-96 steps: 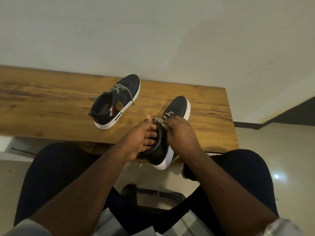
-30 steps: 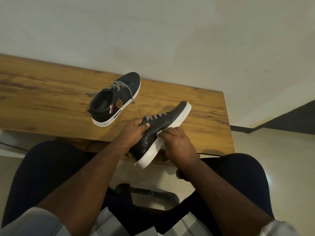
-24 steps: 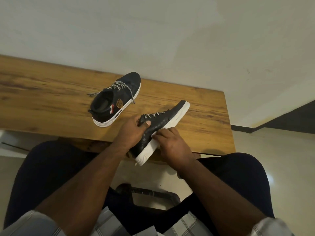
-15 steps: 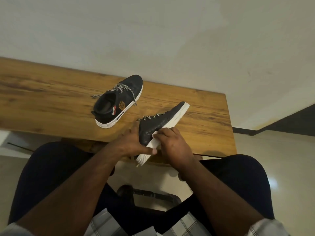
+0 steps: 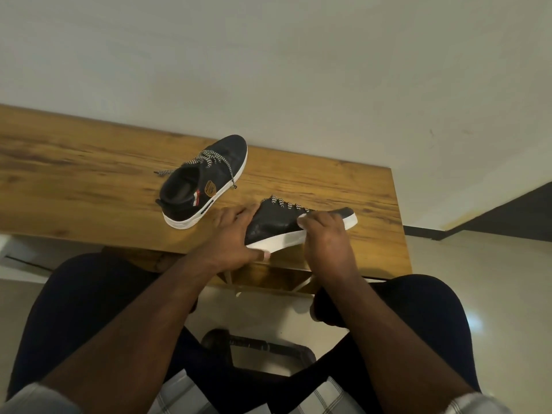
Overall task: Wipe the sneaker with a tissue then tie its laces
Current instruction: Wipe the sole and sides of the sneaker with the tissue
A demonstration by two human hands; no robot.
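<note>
A black sneaker point(image 5: 273, 224) with a white sole lies tilted on its side at the near edge of the wooden table point(image 5: 89, 180), toe pointing right. Its checked laces point(image 5: 286, 204) run along the top edge. My left hand point(image 5: 231, 239) grips the heel end, fingers over the collar and thumb under the sole. My right hand point(image 5: 325, 239) presses on the sneaker's side near the toe, fingers curled. A small white bit of tissue point(image 5: 301, 219) shows at its fingertips.
A second black sneaker point(image 5: 206, 180) stands upright to the left on the table, its laces loose. A pale wall rises behind the table. My knees are below the table edge, and a dark stool base point(image 5: 257, 345) sits on the floor between them.
The sneaker has been turned from upright onto its side and swung so the toe points right. My right hand slid along its side toward the toe. My left hand shifted to the heel.
</note>
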